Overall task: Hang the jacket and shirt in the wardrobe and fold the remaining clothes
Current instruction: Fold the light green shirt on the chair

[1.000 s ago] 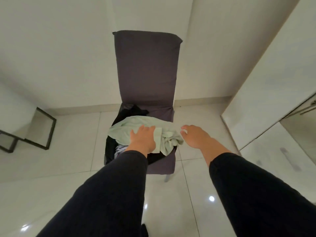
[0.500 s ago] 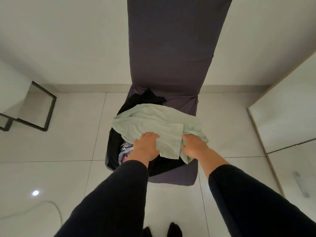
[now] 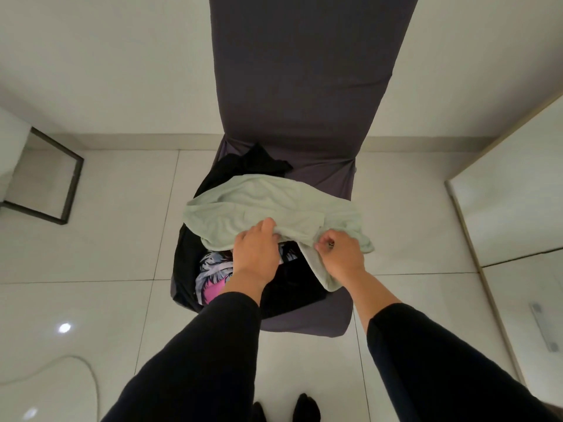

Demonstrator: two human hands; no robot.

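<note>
— Where do the clothes sit?

— In a heap on the seat of a grey-covered chair, which stands on pale floor tiles against a white wall. A pale green garment lies on top of the heap, spread across the seat and drooping over its front right edge.

— And the hands?

— Both are at the chair's front edge. The left hand curls its fingers under the near hem of the green garment and grips it. The right hand, just beside it toward the chair's right side, pinches a fold of the same cloth between thumb and fingers. Each grip is clamped on the fabric. Both arms wear black sleeves.

— What lies beneath?

— Black clothing fills the seat, bunched at the base of the chair's back and spilling over its left edge. A printed piece in pink, white and blue shows among it, just left of the left wrist.

— Anything around the chair?

— A dark-framed mirror or panel leans well to its left. White wardrobe doors stand to its right. Two dark-socked feet show on the tiles in front of the chair.
</note>
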